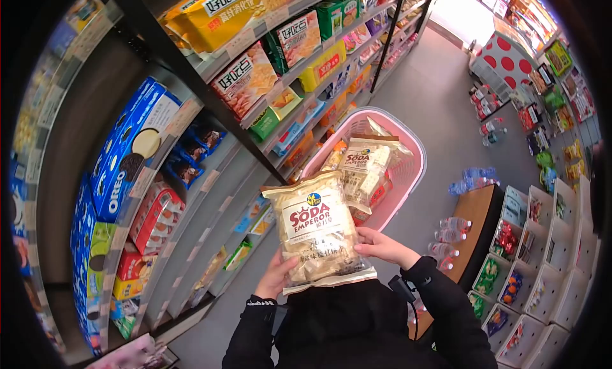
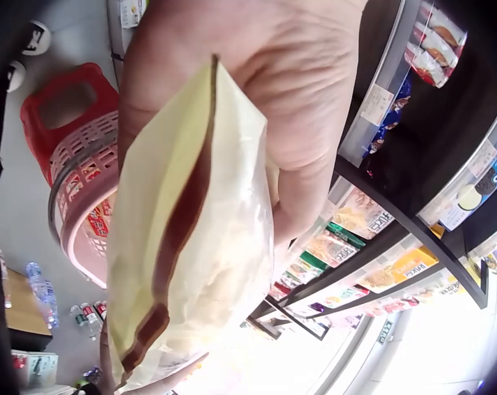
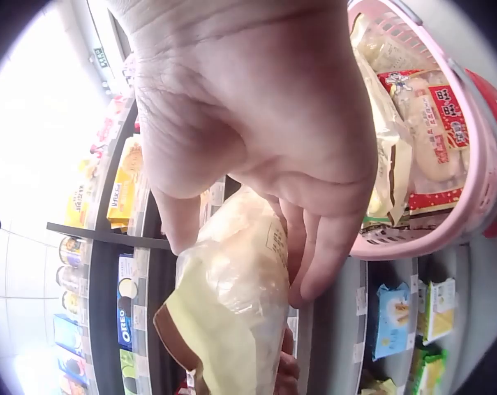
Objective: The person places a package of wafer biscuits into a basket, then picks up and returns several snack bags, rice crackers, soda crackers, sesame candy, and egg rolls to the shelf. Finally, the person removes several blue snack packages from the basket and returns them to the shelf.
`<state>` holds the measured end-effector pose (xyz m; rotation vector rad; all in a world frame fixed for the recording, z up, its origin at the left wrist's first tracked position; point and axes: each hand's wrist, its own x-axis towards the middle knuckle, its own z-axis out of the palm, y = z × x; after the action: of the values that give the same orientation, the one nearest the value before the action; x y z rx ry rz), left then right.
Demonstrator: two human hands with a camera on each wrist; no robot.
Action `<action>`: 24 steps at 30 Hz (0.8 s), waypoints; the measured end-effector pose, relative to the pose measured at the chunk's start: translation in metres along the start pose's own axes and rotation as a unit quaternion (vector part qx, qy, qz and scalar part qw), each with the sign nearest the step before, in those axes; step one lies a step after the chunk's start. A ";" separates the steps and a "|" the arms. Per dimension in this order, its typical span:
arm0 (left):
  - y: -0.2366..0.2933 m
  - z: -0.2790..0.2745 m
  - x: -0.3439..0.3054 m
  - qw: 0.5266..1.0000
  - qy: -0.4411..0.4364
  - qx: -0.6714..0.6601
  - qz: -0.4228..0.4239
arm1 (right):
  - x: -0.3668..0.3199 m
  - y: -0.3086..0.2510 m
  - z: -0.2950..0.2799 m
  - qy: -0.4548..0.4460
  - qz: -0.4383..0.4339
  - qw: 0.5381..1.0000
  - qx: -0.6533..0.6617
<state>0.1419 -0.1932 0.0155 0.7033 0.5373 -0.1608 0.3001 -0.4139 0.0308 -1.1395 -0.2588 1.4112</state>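
Observation:
A cream and clear bag of soda crackers (image 1: 319, 232) is held upright, label facing up, in front of the body in the head view. The left hand (image 1: 276, 274) grips its lower left side, thumb on the front. At its lower right edge the right hand (image 1: 384, 248) holds it with the thumb on the front and the other fingers behind. In the left wrist view the bag's sealed end (image 2: 182, 230) shows beside the palm (image 2: 256, 74). The right wrist view shows the bag (image 3: 236, 288) between thumb and fingers of the right hand (image 3: 256, 123).
Beyond the bag stands a pink basket (image 1: 415, 171) containing a similar cracker bag (image 1: 366, 168) and other packets. Snack shelves (image 1: 191, 241) line the left. At right are bottles (image 1: 454, 223) on the floor, a wooden-sided unit (image 1: 472, 241) and white bins (image 1: 548, 273).

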 end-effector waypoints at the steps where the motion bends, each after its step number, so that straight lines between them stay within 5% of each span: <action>1: 0.002 -0.005 0.001 1.000 -0.004 -0.007 -0.012 | 0.003 0.002 0.003 -0.003 -0.008 1.000 -0.002; 12: 0.012 -0.004 0.052 0.986 -0.126 0.040 -0.106 | -0.014 0.017 0.022 0.166 -0.039 0.984 0.050; 24: 0.016 0.007 0.078 0.971 -0.186 -0.002 -0.153 | -0.018 -0.003 0.029 0.239 -0.041 0.968 0.061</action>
<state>0.2166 -0.1828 -0.0111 0.5640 0.2810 -0.5683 0.2766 -0.4147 0.0558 -1.3114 0.1228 1.0259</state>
